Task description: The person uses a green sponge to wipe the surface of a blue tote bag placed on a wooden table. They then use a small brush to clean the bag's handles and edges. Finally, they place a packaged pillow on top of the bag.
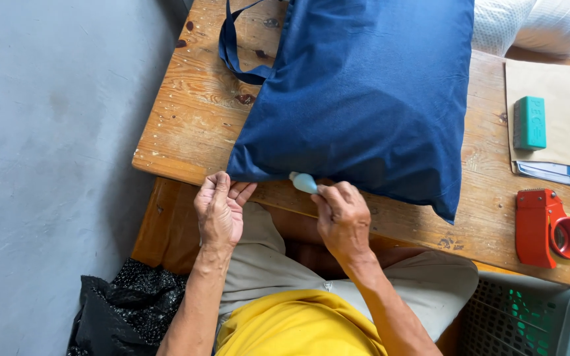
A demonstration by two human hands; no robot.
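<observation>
A small pale-blue object (303, 182) is pinched between the fingers of the right hand (342, 216) at the near edge of the table (192, 112), just where the lower hem of a navy bag (364, 92) hangs over that edge. What kind of object it is cannot be told; its rounded end is seen poking out against the cloth. The left hand (220, 209) is held at the bag's near left corner, fingers bent and closed on the hem, thumb beside them. The bag is spread flat across the middle of the table, its strap (232, 53) looped out toward the far left corner. Along the right edge a brown envelope (555, 132) is laid over some papers, and a green block (530, 122) is set on top of it. A red tape dispenser (549, 231) is placed at the near right corner. Under that corner a plastic basket (529, 316) is seen, and a black bag (126, 310) lies on the floor by the table's near left.
</observation>
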